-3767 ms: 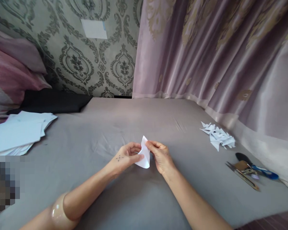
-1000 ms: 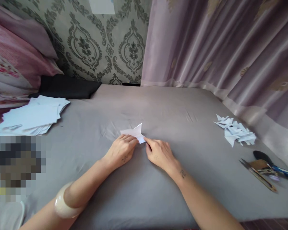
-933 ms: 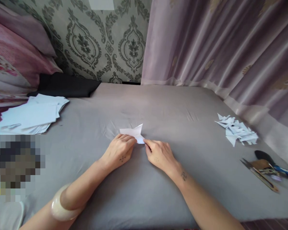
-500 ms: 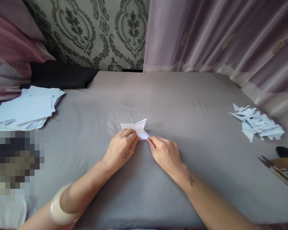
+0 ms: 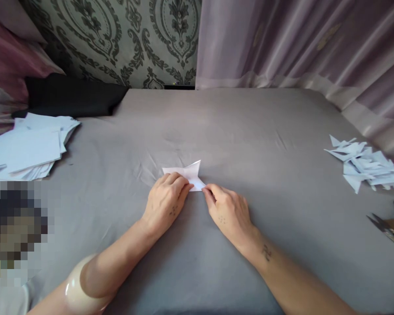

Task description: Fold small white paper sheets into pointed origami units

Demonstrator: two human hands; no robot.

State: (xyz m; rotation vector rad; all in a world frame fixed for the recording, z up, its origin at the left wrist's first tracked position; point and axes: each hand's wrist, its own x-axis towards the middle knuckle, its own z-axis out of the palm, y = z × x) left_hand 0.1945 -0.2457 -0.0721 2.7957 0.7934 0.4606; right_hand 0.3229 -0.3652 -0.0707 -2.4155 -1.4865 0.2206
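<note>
A small white folded paper with pointed corners lies on the grey cloth in front of me. The fingers of my left hand press down over its left part and pinch its near edge, hiding some of the folds. Thumb and forefinger of my right hand grip its near right corner. One point of the paper sticks up and away at the back, and a flatter corner shows beyond my left knuckles.
At the left is a stack of white sheets, with a black cloth behind it. Several folded white paper pieces are heaped at the right. Scissors lie at the right edge. A grey cloth covers the table.
The view has tilted and shifted slightly, so the surroundings sit a little differently in frame. Both hands keep their hold on the folded paper, with hardly any movement.
</note>
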